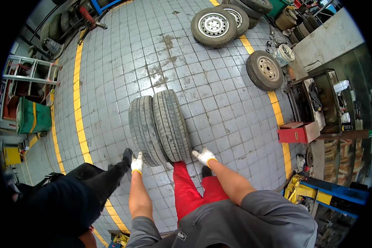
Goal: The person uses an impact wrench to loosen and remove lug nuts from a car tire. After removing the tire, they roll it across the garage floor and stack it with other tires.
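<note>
Two black tyres stand upright side by side on the tiled floor in front of my legs, treads facing up: a left tyre (144, 126) and a right tyre (171, 124), touching or nearly so. My left hand (137, 163), in a white work glove with a yellow cuff, is beside the near left side of the left tyre, fingers apart and holding nothing. On the other side my right hand (204, 156), gloved the same way, points its spread fingers at the near edge of the right tyre. Whether those fingertips touch the rubber I cannot tell.
Another person in dark clothes (66, 202) is close on my left, a dark shoe near my left hand. Wheels with steel rims (214, 25) lie at the far right; another wheel (265, 70) is nearer. A red box (295, 133) and shelving line the right. A ladder (31, 70) is left.
</note>
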`<state>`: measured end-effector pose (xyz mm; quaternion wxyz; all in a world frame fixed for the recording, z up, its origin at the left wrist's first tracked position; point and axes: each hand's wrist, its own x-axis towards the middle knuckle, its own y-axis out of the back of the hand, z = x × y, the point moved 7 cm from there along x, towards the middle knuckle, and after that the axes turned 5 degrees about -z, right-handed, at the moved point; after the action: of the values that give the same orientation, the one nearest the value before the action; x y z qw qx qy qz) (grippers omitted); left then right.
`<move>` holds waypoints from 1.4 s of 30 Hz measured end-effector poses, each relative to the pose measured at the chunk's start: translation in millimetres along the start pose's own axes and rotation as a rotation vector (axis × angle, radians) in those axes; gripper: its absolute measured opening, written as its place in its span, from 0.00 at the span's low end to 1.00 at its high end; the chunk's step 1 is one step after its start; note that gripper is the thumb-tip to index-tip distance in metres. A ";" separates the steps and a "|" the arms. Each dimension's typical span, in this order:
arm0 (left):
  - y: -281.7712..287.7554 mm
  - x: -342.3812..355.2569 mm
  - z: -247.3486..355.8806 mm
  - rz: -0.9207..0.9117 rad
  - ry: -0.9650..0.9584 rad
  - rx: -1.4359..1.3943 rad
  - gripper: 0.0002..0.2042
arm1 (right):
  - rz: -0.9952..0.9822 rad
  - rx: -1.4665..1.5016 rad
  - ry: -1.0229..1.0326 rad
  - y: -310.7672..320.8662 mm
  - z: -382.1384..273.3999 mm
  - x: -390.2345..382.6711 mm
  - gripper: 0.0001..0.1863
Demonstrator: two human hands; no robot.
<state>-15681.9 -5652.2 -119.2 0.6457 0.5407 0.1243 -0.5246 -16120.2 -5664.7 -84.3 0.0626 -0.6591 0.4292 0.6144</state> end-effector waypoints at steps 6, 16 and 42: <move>16.8 57.4 108.6 -0.070 -0.109 0.056 0.43 | 0.053 0.049 -0.013 40.2 -68.9 37.6 0.58; 62.9 150.8 215.1 -0.096 -0.196 -0.006 0.41 | 0.046 0.207 0.062 100.6 -204.9 119.7 0.55; 161.5 363.4 544.6 -0.313 -0.346 -0.456 0.44 | 0.030 0.121 0.026 244.4 -447.4 265.0 0.63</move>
<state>-15620.2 -6322.7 -82.7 0.6734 0.2593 0.2086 -0.6601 -15971.6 -6219.5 -98.2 0.0876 -0.6553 0.4764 0.5796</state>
